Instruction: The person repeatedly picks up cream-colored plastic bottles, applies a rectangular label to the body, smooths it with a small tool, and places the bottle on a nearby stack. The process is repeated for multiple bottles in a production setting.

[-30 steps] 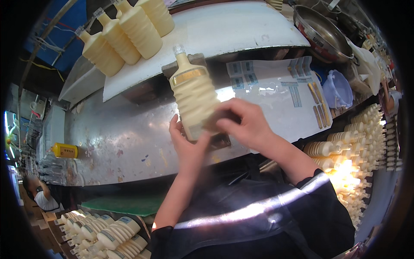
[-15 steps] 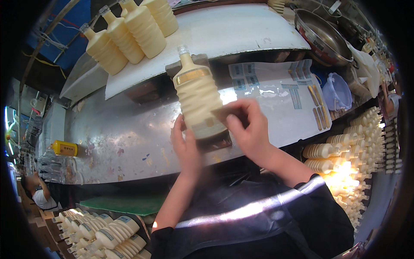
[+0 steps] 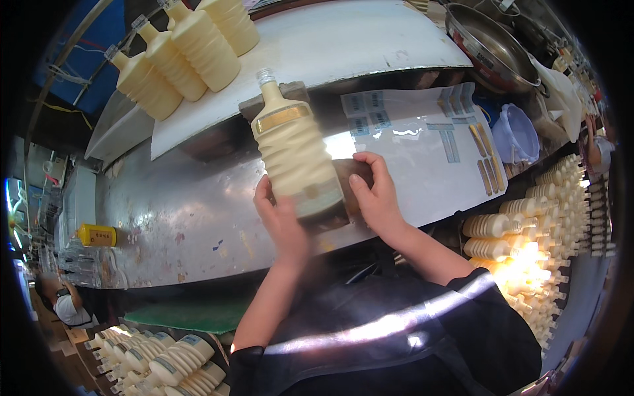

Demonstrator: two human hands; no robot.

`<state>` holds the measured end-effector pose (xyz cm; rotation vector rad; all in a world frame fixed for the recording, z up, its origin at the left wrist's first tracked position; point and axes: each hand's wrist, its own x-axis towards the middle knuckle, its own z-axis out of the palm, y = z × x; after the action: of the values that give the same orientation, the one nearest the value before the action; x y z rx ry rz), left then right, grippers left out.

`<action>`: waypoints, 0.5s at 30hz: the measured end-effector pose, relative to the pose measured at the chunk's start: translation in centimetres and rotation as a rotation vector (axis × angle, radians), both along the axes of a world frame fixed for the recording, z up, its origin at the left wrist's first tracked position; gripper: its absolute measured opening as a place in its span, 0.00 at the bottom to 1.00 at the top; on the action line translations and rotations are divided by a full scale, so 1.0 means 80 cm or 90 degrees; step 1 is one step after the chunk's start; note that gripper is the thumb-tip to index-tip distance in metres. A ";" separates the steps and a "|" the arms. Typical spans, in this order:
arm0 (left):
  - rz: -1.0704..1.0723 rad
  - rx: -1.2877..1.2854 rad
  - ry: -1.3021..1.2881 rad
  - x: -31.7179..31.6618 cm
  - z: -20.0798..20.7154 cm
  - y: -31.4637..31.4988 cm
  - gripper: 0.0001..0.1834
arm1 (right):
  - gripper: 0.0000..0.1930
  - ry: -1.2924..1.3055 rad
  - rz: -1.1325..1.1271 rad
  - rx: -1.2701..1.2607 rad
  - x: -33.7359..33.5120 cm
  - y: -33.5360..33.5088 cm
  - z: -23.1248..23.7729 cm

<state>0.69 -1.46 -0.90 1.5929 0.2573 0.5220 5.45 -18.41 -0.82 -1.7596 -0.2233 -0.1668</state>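
Note:
A cream, wavy-ribbed bottle point(image 3: 292, 148) with a clear threaded neck leans back on a dark support at the table's near side. It bears a gold band point(image 3: 282, 119) below the shoulder and a pale translucent label point(image 3: 317, 193) near its base. My left hand point(image 3: 281, 221), slightly blurred, is closed against the bottle's lower left side. Just off the lower right side, my right hand point(image 3: 378, 198) has thumb and forefinger around a brown flat piece point(image 3: 346, 173). Its far edge and the other fingers are partly hidden.
Several cream bottles point(image 3: 208, 49) stand on the white board at the back left. A sheet of blue and gold labels point(image 3: 413, 168) lies right, beside a lilac bucket point(image 3: 515, 135) and metal pan point(image 3: 492, 46). A yellow container point(image 3: 97, 235) stands left. Stacked bottles point(image 3: 492, 226) flank me.
My right hand has drawn back from the bottle's lower label, moving slightly right and down with the brown piece. My left hand stays at the bottle. The whole view has shifted slightly.

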 end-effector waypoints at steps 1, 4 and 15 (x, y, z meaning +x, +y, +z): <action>-0.013 -0.029 0.006 0.000 0.003 0.001 0.29 | 0.19 0.031 0.007 0.043 -0.001 -0.002 0.004; -0.020 -0.080 0.013 -0.005 0.002 0.007 0.29 | 0.17 0.100 0.077 0.111 -0.009 -0.002 0.042; -0.075 -0.116 0.013 -0.010 -0.013 0.033 0.26 | 0.12 -0.430 0.157 -0.203 -0.027 0.005 0.059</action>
<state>-0.13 1.21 -1.97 1.4266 0.2187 0.3794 3.33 -17.97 3.88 -1.9170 -0.9956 -0.5705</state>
